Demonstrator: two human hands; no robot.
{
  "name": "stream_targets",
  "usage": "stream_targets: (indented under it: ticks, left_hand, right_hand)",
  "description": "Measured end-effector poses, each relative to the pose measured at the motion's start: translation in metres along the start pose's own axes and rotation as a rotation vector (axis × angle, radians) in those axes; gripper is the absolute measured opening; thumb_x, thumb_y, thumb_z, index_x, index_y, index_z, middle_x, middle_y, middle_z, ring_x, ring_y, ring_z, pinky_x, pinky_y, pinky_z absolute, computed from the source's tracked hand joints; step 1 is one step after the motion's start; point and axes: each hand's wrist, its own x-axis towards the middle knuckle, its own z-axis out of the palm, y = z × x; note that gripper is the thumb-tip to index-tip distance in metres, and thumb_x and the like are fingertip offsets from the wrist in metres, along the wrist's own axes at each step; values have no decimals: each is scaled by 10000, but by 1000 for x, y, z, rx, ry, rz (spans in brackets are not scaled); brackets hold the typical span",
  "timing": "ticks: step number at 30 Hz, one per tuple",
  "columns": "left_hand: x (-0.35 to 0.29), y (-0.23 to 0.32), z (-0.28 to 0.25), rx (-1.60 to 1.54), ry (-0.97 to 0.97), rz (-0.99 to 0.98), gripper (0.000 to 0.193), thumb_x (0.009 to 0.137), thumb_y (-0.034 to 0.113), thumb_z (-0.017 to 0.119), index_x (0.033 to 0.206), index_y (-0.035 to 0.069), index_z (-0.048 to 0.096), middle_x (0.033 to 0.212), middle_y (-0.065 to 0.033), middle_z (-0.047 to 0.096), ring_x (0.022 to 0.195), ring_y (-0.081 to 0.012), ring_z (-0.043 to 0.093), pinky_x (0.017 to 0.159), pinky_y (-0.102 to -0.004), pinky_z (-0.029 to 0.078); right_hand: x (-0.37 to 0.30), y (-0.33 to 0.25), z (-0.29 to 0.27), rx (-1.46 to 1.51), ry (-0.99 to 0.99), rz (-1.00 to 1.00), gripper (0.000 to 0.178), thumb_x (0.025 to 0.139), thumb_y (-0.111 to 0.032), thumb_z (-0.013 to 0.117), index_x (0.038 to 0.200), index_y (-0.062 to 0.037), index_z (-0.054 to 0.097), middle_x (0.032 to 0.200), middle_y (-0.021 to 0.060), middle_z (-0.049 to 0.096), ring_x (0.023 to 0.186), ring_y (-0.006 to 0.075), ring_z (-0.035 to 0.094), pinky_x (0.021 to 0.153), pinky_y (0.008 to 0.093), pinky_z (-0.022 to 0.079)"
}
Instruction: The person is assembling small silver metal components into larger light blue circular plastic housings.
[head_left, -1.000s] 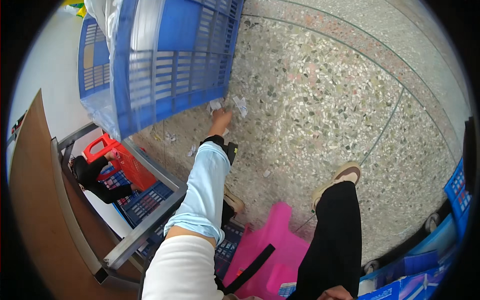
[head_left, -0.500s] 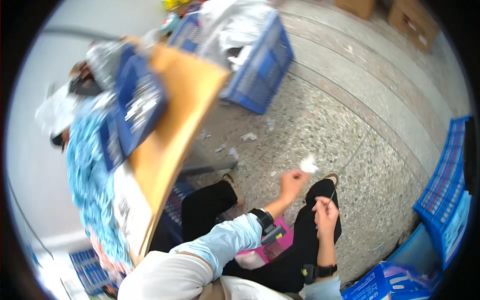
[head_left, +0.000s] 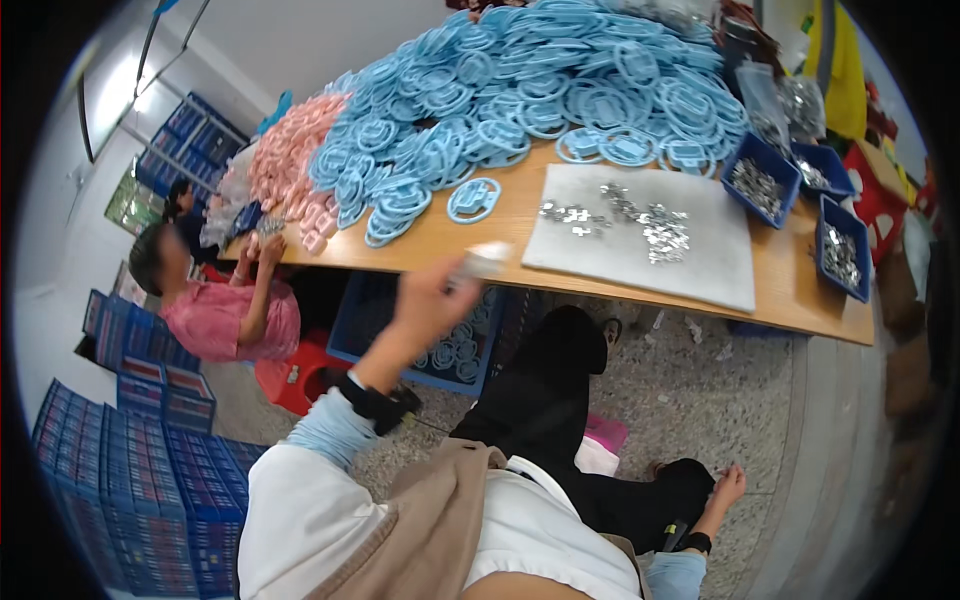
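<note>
My left hand (head_left: 430, 300) is raised at the front edge of the wooden table, closed on a small white wad (head_left: 488, 258) that is smeared by motion; its kind is unclear. Just beyond the hand lies a single light-blue plastic ring-shaped part (head_left: 473, 200), apart from a large heap of the same blue parts (head_left: 560, 90). To the right of the wad is a white mat (head_left: 690, 280) with small silver metal pieces (head_left: 665, 235) on it. Low at the right, beside my knee, my right hand (head_left: 730, 487) has its fingertips pinched together; whatever they hold is too small to make out.
Three blue bins (head_left: 760, 178) of metal pieces stand at the table's right end. Pink parts (head_left: 295, 150) are piled at the left, where a co-worker in pink (head_left: 235, 320) handles some. A blue crate (head_left: 400, 378) sits under the table; stacked blue crates (head_left: 140, 490) fill the lower left.
The view has swung left from the floor to the table. My left hand has moved from above the floor to the table edge, still with the white wad. My right hand stays near the knee.
</note>
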Motion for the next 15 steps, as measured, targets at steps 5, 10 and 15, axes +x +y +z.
stream_targets:
  ticks: [5,10,15]
  left_hand:
    - [-18,-203,-20,388,105,-139,187,767,99,609,934,18,637,836,-170,599,752,-319,599,639,-388,459]
    - [16,-149,47,227,-96,-135,110,782,75,577,859,9,620,815,-174,552,771,-368,556,684,-437,449]
    - [61,-95,92,-10,-152,81,90,800,82,568,827,10,614,834,-164,530,777,-352,549,684,-434,441]
  right_hand:
    - [-23,-12,-6,-110,3,-38,168,893,-154,542,990,-33,605,640,20,541,388,44,347,340,207,246]
    - [-55,-25,-37,-199,51,-41,100,866,-183,564,840,-87,576,608,10,533,382,45,355,331,208,248]
    - [-70,-18,-60,-171,138,7,126,853,-140,558,914,-41,606,615,32,555,386,49,369,336,212,245]
